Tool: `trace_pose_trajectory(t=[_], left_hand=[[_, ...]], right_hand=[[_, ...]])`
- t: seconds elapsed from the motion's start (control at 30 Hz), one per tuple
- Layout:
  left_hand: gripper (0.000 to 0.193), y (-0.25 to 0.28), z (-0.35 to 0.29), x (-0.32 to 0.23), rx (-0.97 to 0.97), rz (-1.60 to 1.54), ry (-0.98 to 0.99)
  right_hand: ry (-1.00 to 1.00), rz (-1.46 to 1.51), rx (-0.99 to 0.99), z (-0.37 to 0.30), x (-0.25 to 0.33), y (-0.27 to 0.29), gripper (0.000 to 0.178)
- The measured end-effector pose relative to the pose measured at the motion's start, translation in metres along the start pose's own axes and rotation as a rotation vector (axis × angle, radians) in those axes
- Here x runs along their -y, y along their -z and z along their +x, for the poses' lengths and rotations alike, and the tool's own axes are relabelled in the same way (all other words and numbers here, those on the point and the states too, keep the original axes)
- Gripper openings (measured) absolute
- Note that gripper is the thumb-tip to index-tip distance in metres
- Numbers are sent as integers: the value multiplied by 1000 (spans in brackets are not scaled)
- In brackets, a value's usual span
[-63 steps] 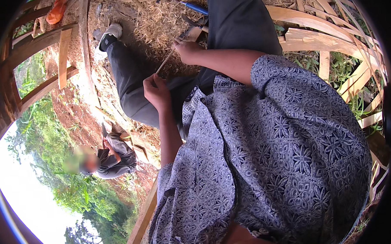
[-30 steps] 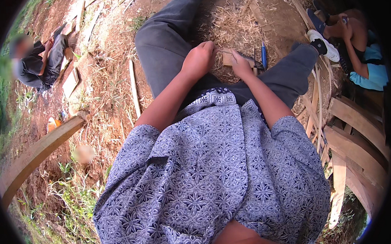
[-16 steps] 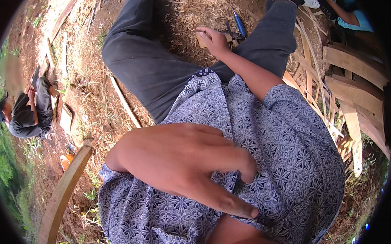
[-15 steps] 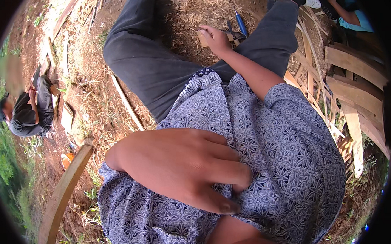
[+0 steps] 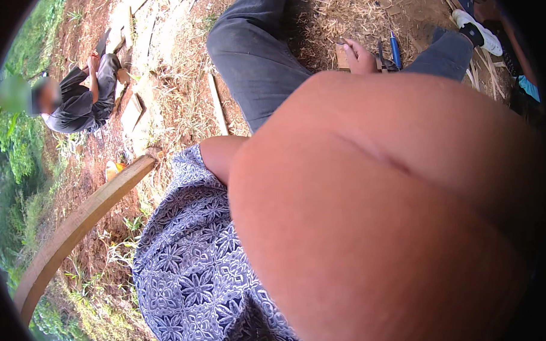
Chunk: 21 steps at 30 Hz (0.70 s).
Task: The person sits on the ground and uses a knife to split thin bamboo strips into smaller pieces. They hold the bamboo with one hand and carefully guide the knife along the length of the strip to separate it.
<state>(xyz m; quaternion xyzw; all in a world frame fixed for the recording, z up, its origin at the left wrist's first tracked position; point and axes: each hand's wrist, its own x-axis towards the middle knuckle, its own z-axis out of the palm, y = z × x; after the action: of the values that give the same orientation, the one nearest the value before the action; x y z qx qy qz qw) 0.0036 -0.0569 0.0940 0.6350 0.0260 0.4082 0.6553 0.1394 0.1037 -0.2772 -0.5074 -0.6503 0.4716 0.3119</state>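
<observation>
My left hand (image 5: 370,209) looms very large and close, covering most of the right and lower middle of the view. Its fingers are blurred or out of sight. Beyond it, between my legs, my right hand (image 5: 360,58) is closed in a pinch. A small dark tip shows at its fingers; what it is I cannot make out. A light wooden piece (image 5: 342,57) lies by those fingers. To the right of that hand are a tool with a blue handle (image 5: 395,51) and a dark, narrow tool (image 5: 381,52) on the ground.
Wood shavings (image 5: 339,12) cover the ground between my legs (image 5: 251,57). A long wooden beam (image 5: 85,216) slants at the left. Farther left sits a person in dark clothes (image 5: 81,93). At the upper right is another person's white shoe (image 5: 491,39).
My left hand has risen from my shirt front toward the camera and now hides much of it. The view has shifted, so the scene sits farther right. The right hand keeps its pinch.
</observation>
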Motion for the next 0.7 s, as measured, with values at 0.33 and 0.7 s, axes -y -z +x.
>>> trace_pose_trajectory(t=[0.33, 0.7], left_hand=[[16, 8, -2, 39, 95, -101, -2], [19, 36, 14, 37, 56, -138, 36]], right_hand=[[-64, -78, -1, 2, 32, 8, 29], [60, -18, -170, 8, 11, -9, 28]])
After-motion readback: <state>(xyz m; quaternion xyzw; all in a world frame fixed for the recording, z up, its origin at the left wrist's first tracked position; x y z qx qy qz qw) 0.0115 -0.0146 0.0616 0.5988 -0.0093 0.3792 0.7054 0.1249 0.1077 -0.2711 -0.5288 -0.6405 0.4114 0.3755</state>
